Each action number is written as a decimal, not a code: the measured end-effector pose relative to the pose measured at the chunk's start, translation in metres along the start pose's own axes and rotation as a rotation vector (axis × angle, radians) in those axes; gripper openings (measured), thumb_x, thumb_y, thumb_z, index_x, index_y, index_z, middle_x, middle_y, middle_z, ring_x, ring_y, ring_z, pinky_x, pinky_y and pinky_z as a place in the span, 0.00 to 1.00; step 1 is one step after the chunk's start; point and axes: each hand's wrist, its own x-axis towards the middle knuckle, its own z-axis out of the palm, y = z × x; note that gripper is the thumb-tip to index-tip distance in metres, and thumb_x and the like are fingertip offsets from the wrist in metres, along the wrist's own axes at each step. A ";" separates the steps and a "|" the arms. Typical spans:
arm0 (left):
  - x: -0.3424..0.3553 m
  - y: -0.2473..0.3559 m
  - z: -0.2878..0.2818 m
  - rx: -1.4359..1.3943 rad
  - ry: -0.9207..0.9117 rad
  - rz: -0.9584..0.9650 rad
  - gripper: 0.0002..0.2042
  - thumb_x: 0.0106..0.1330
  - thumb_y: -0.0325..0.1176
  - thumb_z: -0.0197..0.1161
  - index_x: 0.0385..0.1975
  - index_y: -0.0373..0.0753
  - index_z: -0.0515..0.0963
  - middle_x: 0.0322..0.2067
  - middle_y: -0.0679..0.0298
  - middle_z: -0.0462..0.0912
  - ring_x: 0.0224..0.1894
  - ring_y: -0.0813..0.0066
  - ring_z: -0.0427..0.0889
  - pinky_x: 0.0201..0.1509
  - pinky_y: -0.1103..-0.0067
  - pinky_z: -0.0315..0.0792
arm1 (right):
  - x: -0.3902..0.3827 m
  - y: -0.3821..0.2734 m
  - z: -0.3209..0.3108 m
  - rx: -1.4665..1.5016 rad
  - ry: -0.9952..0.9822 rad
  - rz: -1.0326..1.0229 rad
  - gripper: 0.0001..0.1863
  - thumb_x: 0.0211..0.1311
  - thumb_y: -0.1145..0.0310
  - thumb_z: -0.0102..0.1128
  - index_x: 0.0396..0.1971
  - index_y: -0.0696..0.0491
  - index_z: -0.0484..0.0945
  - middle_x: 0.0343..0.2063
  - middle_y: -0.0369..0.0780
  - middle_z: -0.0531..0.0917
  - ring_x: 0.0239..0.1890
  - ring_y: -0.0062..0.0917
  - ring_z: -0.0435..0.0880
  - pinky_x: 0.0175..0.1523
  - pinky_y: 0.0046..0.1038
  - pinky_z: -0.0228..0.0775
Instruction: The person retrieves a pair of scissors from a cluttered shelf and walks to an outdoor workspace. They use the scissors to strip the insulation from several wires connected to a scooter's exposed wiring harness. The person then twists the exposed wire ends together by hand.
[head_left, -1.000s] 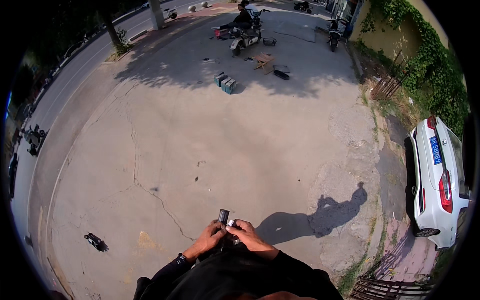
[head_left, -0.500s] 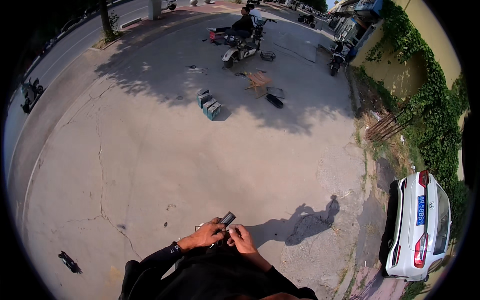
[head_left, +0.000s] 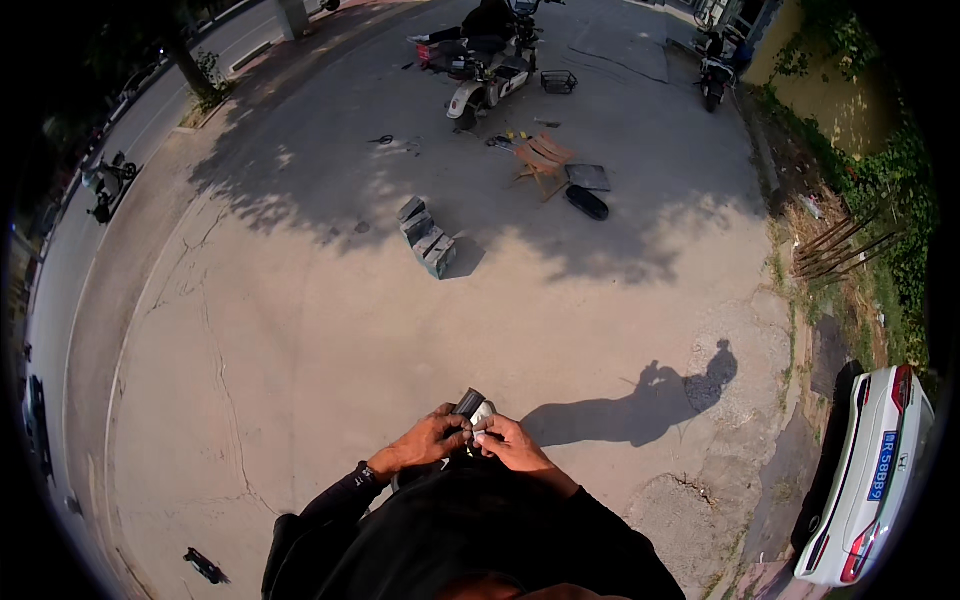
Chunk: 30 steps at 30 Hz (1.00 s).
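In the head view, at the bottom middle, my left hand (head_left: pixel 432 438) is closed around a dark ribbed tube (head_left: pixel 466 403) that slants up to the right. My right hand (head_left: pixel 505 448) is beside it, thumb and finger pinched on a small light-coloured piece (head_left: pixel 479 432) close to the tube's lower end. The two hands almost touch, in front of my dark-clothed body. A larger pale, rounded thing (head_left: pixel 484 411) shows just behind the tube and fingers; what it is, I cannot make out.
Ahead are bluish blocks (head_left: pixel 430 245), a folding wooden stool (head_left: pixel 543 158), a long black pad (head_left: pixel 587 203) and a white scooter (head_left: pixel 488 90) with a person (head_left: pixel 484 20). A motorbike (head_left: pixel 715 75) stands by the ivy wall. A white car (head_left: pixel 870 470) is parked at right, a road at left.
The view has shifted, moving the blocks lower and the car down. Both hands stay together, with the tube now tilted rightward instead of upright. A scooter on the road has moved along.
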 end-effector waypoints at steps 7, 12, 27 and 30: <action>0.140 -0.015 -0.116 -0.087 0.200 -0.164 0.14 0.75 0.43 0.58 0.46 0.37 0.79 0.39 0.54 0.71 0.47 0.58 0.72 0.51 0.68 0.69 | 0.176 -0.128 -0.089 -0.286 -0.029 -0.250 0.09 0.66 0.72 0.63 0.43 0.58 0.78 0.33 0.39 0.87 0.36 0.25 0.86 0.42 0.28 0.77; 0.293 -0.041 -0.183 -0.081 0.165 -0.001 0.15 0.75 0.44 0.58 0.44 0.36 0.78 0.45 0.46 0.71 0.49 0.46 0.74 0.53 0.60 0.69 | 0.280 -0.166 -0.189 -0.215 0.093 -0.087 0.08 0.69 0.74 0.60 0.45 0.59 0.76 0.34 0.40 0.87 0.36 0.19 0.85 0.41 0.22 0.78; 0.692 -0.049 -0.450 -0.361 -0.429 -0.155 0.17 0.76 0.45 0.57 0.39 0.34 0.82 0.37 0.67 0.79 0.41 0.77 0.74 0.49 0.76 0.67 | 0.561 -0.347 -0.425 -0.656 0.388 -0.590 0.07 0.60 0.77 0.67 0.37 0.54 0.81 0.32 0.41 0.85 0.35 0.37 0.86 0.39 0.34 0.78; 0.744 -0.058 -0.480 -0.391 -0.393 -0.322 0.17 0.77 0.45 0.55 0.43 0.37 0.82 0.39 0.67 0.83 0.45 0.79 0.76 0.53 0.76 0.69 | 0.629 -0.377 -0.468 -0.745 0.319 -0.685 0.09 0.58 0.78 0.66 0.38 0.54 0.79 0.31 0.39 0.85 0.34 0.35 0.86 0.38 0.33 0.78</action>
